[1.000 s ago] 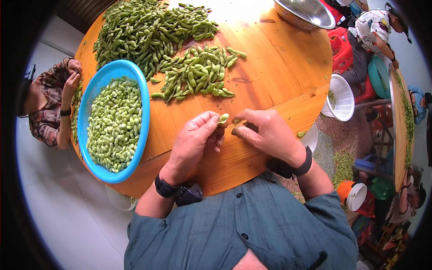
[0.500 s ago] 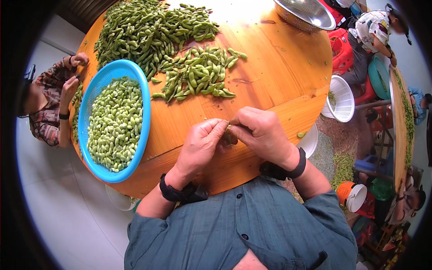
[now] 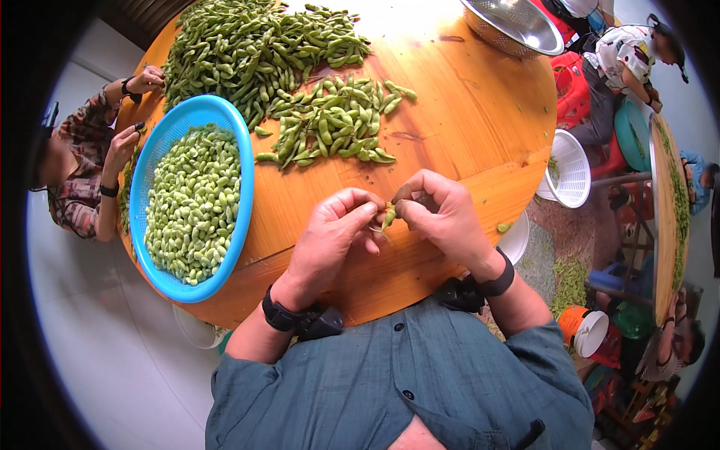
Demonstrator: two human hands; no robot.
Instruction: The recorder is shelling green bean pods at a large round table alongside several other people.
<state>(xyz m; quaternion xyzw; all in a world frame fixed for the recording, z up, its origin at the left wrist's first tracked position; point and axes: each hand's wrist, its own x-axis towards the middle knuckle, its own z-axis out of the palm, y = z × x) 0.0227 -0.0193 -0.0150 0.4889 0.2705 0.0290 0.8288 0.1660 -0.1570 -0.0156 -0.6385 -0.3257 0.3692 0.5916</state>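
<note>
Over the near edge of the round wooden table [image 3: 465, 135], my left hand [image 3: 330, 234] and my right hand [image 3: 442, 223] meet fingertip to fingertip. Pinched between them is a green soybean pod [image 3: 388, 217], which looks split, with a pale flap hanging down. Both thumbs and forefingers are closed on it. Left of my hands stands a blue plastic basket [image 3: 244, 214] with shelled green soybeans [image 3: 191, 206] inside. Beyond my hands lies a small pile of pods [image 3: 334, 124], touching a much larger heap of pods [image 3: 240, 52] behind it.
A metal colander [image 3: 517, 26] sits at the table's far right. Across the table's left side, a person in a patterned shirt [image 3: 82, 180] reaches to the heap. On the right are a white basket [image 3: 570, 169], an orange-and-white bucket [image 3: 589, 332] and another table [image 3: 665, 217] with people around it.
My fingertips have drawn slightly apart, and the pod between them now shows more. The other person's far hand has moved onto the heap's edge.
</note>
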